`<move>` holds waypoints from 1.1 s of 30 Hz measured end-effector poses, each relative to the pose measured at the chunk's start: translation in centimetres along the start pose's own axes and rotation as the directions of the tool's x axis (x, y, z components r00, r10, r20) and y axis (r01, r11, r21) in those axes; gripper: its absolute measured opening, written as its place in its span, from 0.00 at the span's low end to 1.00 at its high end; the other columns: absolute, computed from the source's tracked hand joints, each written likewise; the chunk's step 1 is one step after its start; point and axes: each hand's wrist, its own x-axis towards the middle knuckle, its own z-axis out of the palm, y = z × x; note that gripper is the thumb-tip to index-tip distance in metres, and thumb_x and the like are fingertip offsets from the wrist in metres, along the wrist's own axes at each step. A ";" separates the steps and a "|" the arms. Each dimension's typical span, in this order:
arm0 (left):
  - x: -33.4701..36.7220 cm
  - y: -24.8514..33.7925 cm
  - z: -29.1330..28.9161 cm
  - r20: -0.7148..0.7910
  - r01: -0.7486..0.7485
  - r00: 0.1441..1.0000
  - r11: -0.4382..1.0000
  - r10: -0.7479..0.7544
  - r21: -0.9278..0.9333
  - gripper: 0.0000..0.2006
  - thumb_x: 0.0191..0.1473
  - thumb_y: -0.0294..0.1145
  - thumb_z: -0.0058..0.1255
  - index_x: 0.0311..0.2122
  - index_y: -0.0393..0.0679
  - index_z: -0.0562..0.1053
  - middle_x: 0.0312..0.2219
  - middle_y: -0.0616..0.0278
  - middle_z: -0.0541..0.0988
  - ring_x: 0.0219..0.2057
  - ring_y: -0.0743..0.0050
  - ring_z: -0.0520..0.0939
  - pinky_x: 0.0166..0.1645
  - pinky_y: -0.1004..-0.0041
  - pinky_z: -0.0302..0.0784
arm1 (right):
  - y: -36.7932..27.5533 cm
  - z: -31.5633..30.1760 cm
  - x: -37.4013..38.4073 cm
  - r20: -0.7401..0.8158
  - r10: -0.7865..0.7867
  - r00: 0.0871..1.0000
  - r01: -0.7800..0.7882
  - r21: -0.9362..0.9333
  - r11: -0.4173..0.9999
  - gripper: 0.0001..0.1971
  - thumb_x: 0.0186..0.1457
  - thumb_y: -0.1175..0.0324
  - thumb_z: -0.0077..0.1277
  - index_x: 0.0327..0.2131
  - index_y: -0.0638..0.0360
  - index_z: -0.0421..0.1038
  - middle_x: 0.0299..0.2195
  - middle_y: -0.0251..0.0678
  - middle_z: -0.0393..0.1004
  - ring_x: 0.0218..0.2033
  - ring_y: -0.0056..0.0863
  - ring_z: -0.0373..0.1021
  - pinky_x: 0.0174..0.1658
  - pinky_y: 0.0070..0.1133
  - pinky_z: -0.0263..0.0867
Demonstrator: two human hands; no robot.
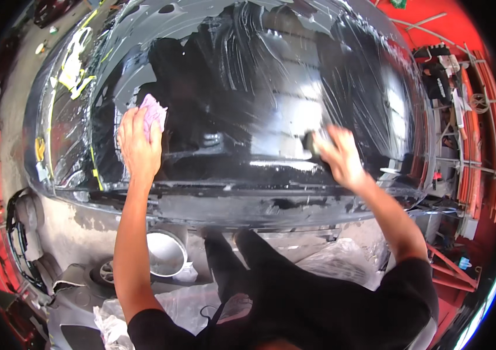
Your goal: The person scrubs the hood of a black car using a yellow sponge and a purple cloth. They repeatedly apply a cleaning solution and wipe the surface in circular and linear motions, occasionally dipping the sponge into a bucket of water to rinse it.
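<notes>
A broad, glossy black car panel (219, 116) stretches out before me, wet and streaked with pale grey smears. My left hand (140, 146) is closed around a crumpled pink cloth (154, 114), which touches the panel's left part. Over the right part, near the edge closest to me, my right hand (342, 156) grips a small dark block (309, 142). Motion blurs its fingertips, and the block's underside is hidden. Between the hands, the wet surface reflects bright light.
Clear plastic film with yellow tape (93, 153) covers the car's left section. Below the near edge stand a white bucket (169, 256) and a wheel (106, 271). Plastic sheeting (341, 262) lies on the floor. A metal rack (464, 137) with reddish lengths stands at right.
</notes>
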 end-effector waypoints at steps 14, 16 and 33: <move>0.0 -0.6 -0.7 0.000 -0.009 1.000 1.000 0.009 -0.010 0.22 0.64 0.37 0.56 0.60 0.40 0.74 0.61 0.48 0.73 0.65 0.42 0.71 0.69 0.49 0.62 | 10.3 3.6 8.9 -0.076 0.157 0.985 -0.166 -0.127 0.978 0.32 0.61 0.74 0.56 0.69 0.50 0.68 0.62 0.58 0.69 0.63 0.55 0.65 0.66 0.43 0.59; 0.1 0.2 -0.7 0.019 0.005 1.000 1.000 -0.005 -0.005 0.22 0.64 0.36 0.55 0.60 0.39 0.74 0.61 0.48 0.73 0.65 0.41 0.70 0.69 0.49 0.62 | 4.6 0.2 0.6 0.005 0.230 0.973 -0.230 -0.023 0.973 0.29 0.59 0.74 0.54 0.66 0.50 0.73 0.62 0.58 0.69 0.62 0.58 0.66 0.66 0.48 0.59; 0.8 0.4 -0.5 0.050 0.005 0.999 1.000 -0.005 -0.010 0.22 0.66 0.37 0.52 0.61 0.37 0.73 0.62 0.46 0.72 0.66 0.40 0.69 0.70 0.48 0.60 | 7.2 -1.3 -2.0 0.044 0.268 0.962 -0.270 0.046 0.962 0.27 0.60 0.69 0.51 0.64 0.51 0.76 0.65 0.54 0.70 0.64 0.59 0.66 0.68 0.50 0.56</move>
